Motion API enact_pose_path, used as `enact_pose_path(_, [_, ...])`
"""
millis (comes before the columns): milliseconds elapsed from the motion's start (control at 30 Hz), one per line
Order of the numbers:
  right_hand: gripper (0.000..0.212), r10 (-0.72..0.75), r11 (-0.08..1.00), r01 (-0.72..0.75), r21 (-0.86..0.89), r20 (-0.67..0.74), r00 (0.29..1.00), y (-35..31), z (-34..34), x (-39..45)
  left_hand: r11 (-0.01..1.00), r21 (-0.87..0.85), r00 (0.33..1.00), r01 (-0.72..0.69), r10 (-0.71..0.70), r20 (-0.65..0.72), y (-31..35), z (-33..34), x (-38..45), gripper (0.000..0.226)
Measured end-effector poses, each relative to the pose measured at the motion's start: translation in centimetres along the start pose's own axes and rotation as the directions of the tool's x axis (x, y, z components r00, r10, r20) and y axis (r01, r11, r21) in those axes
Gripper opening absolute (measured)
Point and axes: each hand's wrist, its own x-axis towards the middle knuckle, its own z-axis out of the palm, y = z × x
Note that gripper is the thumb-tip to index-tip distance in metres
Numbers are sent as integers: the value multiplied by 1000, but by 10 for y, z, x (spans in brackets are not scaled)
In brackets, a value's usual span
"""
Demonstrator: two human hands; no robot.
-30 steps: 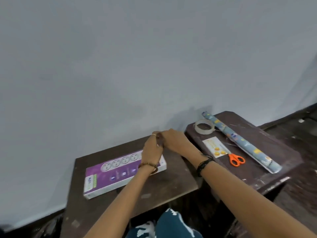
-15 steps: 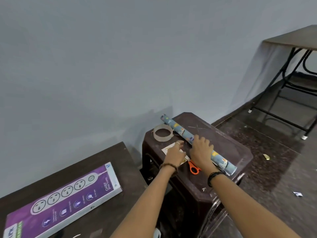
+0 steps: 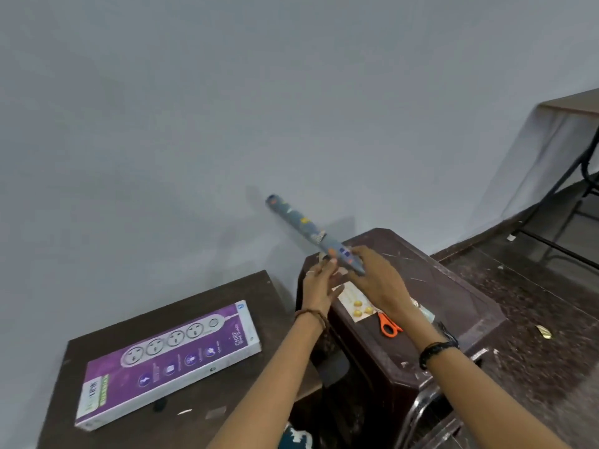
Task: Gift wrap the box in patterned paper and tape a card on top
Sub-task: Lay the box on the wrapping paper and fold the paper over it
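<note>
1. Here the right hand [image 3: 377, 280] holds the roll of patterned paper [image 3: 311, 233] near its lower end, its grip closed round the tube; the roll is lifted off the dark stool [image 3: 453, 286] and slants up and to the left against the grey wall [image 3: 227, 108], blurred.
2. The left hand [image 3: 319, 286] is just beside the roll's lower end with its fingers straight and spread, a wide grip; whether the fingertips touch the roll cannot be told.
3. The box [image 3: 168, 361], purple with a picture of a power strip, lies flat on the brown tabletop [image 3: 259, 286] to the left, well apart from both hands.
4. On the stool under the hands lies a card [image 3: 356, 306] with yellow shapes, and just beside it orange-handled scissors [image 3: 389, 327].
</note>
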Motion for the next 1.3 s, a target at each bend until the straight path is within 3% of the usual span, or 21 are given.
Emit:
enact_pose_path(167, [33, -204, 978, 177, 106, 355, 912, -59, 37, -10, 967, -223, 979, -120, 77, -191, 37, -82, -38, 8])
enact_pose_path(267, [35, -251, 965, 188, 181, 449, 857, -98, 62, -16, 949, -269, 956, -163, 84, -282, 47, -134, -61, 8])
enact_pose_path(333, [40, -278, 957, 189, 222, 506, 816, -122, 80, -18, 932, -313, 937, -185, 71, -343, 52, -163, -74, 23])
enact_pose_path(400, [44, -304, 952, 234, 196, 545, 781, -143, 97, -19, 917, -345, 920, -202, 58, -387, 59, -186, -84, 33])
enact_pose_path(500, [49, -307, 948, 295, 117, 570, 762, -165, 124, -20, 907, -371, 896, -201, 18, -444, 63, -212, -90, 31])
enact_pose_path(600, [54, -283, 939, 345, 0, 573, 769, -177, 145, -22, 903, -383, 865, -194, -26, -500, 63, -229, -91, 20])
enact_pose_path(767, [56, -253, 918, 376, -129, 540, 803, -180, 168, -22, 899, -387, 795, -207, -76, -602, 54, -244, -91, 45])
enact_pose_path(1000, [45, -323, 797, 470, -379, 390, 862, -179, 194, -31, 894, -367, 714, -257, -81, -696, 47, -254, -90, 49])
enact_pose_path(1100, [35, -343, 782, 454, -427, 313, 885, -180, 201, -36, 890, -367, 699, -271, -80, -711, 48, -258, -89, 45])
enact_pose_path(1300, [47, -350, 757, 401, -515, 199, 915, -184, 211, -34, 877, -382, 700, -290, -77, -710, 52, -265, -85, 38])
